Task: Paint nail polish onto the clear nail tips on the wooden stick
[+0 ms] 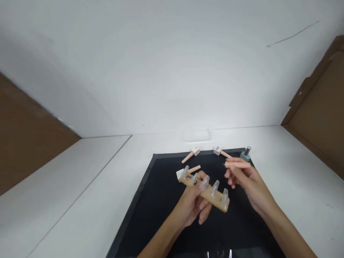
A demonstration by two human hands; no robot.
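Observation:
My left hand [195, 200] is closed around a tan nail practice stand [215, 199], which carries several clear false nails [215, 188] standing up in a row. In my right hand [244, 175] is a pale pink nail polish brush [238, 165], pinched near its bristle end, with the tip pointing left. The brush is up and to the right of the stand, apart from the nails. Behind the stand's left end lies a white nail polish bottle [180, 174] with a pink cap handle [194, 168], partly hidden by the nails.
A black mat [150, 208] covers part of the white table [88, 186]. Along its far edge lie another pink-capped bottle [195, 151] and a similar bottle [217, 151]. A teal bottle [245, 156] stands at the far right corner. Behind is a clear tray [197, 136].

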